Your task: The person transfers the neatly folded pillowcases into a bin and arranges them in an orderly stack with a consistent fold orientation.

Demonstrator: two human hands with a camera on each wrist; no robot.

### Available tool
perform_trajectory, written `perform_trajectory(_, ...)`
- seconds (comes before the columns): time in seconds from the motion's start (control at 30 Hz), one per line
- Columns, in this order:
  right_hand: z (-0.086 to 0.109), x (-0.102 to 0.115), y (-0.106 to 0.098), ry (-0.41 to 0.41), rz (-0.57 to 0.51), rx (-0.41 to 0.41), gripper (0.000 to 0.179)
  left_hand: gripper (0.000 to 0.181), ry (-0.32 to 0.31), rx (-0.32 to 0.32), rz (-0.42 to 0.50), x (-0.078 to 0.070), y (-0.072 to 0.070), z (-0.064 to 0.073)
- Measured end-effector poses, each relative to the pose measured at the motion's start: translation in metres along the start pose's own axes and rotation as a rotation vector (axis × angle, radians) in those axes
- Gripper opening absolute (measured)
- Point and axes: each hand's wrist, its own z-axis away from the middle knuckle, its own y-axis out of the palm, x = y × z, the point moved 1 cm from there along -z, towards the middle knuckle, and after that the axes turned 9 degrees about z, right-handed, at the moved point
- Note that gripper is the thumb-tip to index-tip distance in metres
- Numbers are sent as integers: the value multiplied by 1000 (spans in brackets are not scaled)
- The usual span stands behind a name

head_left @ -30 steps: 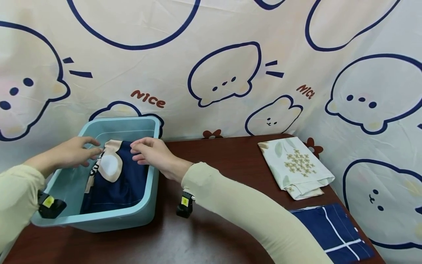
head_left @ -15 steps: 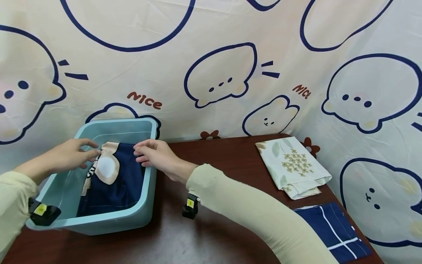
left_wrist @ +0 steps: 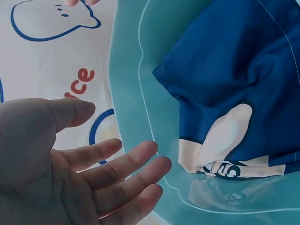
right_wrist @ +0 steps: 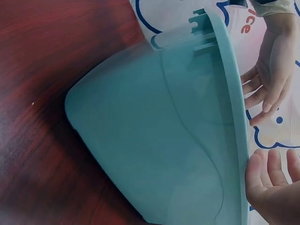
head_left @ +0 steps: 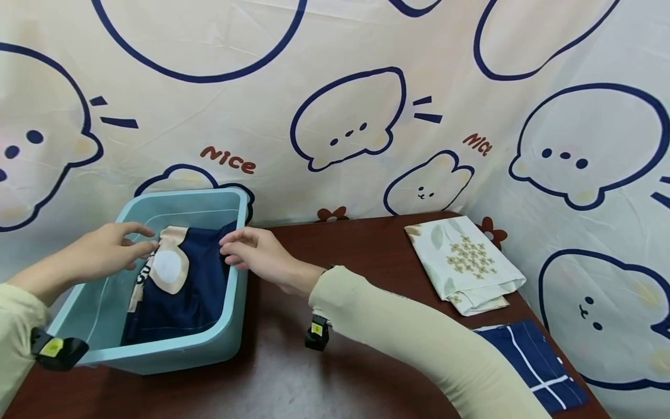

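Note:
A light-blue plastic bin [head_left: 157, 351] stands on the left side of the table. Inside lies a navy cloth [head_left: 204, 285] with a beige and white patch and a lettered strip along its left edge. My left hand [head_left: 102, 256] hovers over the bin's left side, fingers spread and slightly bent, holding nothing; the left wrist view shows its palm [left_wrist: 61, 173] apart from the cloth. At the right rim is my right hand [head_left: 264, 259], with loosely bent fingers and nothing in them. Its fingertips [right_wrist: 254, 166] appear right beside the rim in the right wrist view.
A folded white cloth with a floral print [head_left: 466, 265] lies at the back right of the table [head_left: 335, 314]. In front of it is a folded navy cloth with white lines [head_left: 539, 361], partly behind my right sleeve. A printed curtain [head_left: 345, 35] hangs behind.
My right hand has shifted slightly right and down along the rim, uncovering the navy cloth's upper right corner. My left hand has barely moved. The head view has turned a little.

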Motion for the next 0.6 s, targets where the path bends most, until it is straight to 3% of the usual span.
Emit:
perform_trajectory(0.4,15,-5,-11,-78,67,2,27,55,71,-31,39,-21,8,4)
perform_trajectory(0.6,20,-14,-18,-98,75,-21,26,56,85,-67,-7,-28,12,5)
